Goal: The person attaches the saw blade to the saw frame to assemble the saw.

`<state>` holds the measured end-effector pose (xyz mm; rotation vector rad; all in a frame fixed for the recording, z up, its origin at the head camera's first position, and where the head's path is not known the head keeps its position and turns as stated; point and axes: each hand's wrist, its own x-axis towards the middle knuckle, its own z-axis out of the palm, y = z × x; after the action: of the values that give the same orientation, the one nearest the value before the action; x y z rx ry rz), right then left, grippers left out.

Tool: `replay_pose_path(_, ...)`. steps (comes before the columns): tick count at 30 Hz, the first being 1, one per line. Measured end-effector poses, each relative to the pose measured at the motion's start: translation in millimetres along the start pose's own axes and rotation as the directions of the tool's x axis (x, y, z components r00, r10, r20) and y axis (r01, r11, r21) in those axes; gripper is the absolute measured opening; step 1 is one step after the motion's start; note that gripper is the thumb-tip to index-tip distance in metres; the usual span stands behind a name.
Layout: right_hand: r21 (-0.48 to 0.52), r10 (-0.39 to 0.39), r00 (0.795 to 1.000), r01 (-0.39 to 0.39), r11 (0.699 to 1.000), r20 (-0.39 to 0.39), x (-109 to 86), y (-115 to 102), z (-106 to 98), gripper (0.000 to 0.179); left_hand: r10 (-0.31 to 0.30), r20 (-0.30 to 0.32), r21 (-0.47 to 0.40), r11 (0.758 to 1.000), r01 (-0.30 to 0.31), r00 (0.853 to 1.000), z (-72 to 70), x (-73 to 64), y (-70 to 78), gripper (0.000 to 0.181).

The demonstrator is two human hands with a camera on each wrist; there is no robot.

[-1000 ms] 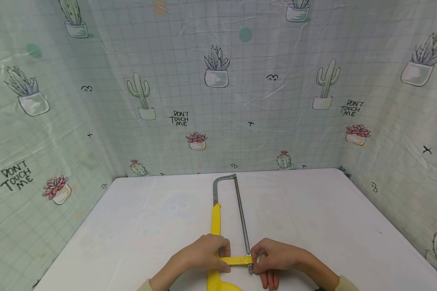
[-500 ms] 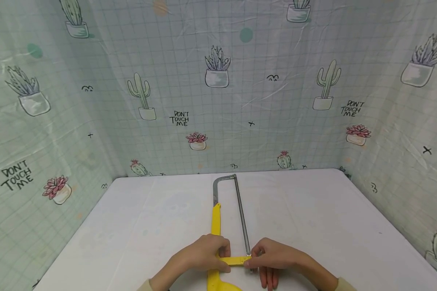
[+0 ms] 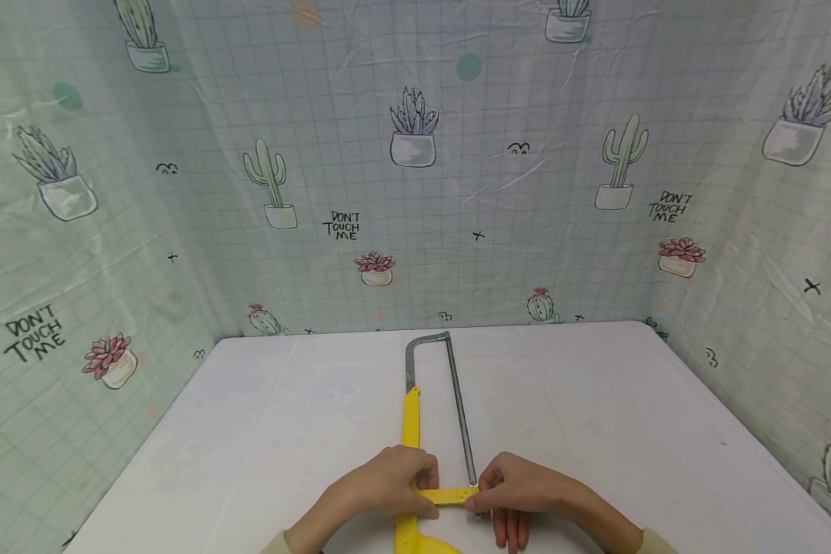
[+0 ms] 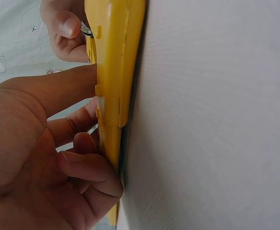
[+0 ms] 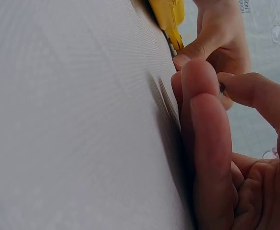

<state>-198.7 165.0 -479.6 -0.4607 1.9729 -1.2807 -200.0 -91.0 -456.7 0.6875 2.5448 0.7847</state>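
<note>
A hacksaw (image 3: pixel 411 419) with a yellow and grey frame lies on the white table, its grey blade (image 3: pixel 461 408) to the right of the frame. My left hand (image 3: pixel 393 480) grips the yellow frame where the short crosspiece (image 3: pixel 446 497) branches off. At the crosspiece's right end, my right hand (image 3: pixel 526 485) pinches the small metal tension nut (image 3: pixel 479 515), mostly hidden by the thumb. In the left wrist view, the thumb and fingers press against the side of the yellow frame (image 4: pixel 112 67). The right wrist view shows its lower fingers (image 5: pixel 211 139) extended along the tabletop.
The white table (image 3: pixel 284 415) carries the saw in its middle. Behind it and at both sides hangs a cloth (image 3: pixel 457 192) printed with cacti. The saw's yellow handle (image 3: pixel 435 545) runs out of the head view at the bottom edge.
My right thumb has shifted left across the tension nut and now covers most of it. My left hand and the saw frame have stayed in place.
</note>
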Motion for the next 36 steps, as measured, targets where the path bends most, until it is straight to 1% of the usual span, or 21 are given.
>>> replay_pose_path(11,0.053,-0.029,0.997,0.026,0.998,0.065,-0.8,1.0,-3.0,0.026,-0.002,0.000,0.009,1.000,0.002,1.000,-0.8,-0.1,0.3,0.023)
replay_pose_path(23,0.054,-0.027,0.995,0.022,0.998,0.094,0.2,2.0,-5.1,0.022,-0.016,0.004,0.013,1.000,0.015,1.000,-0.2,0.2,2.8,0.023)
replay_pose_path(30,0.072,-0.033,0.991,0.024,0.997,0.126,0.4,2.5,-6.3,0.019,-0.011,0.004,0.024,1.000,0.011,1.000,0.2,1.7,1.3,0.023)
replay_pose_path(36,0.069,-0.043,0.990,0.034,0.997,0.132,-0.9,1.8,-7.2,0.020,-0.009,0.002,0.024,1.000,0.009,1.000,0.2,1.8,0.8,0.023)
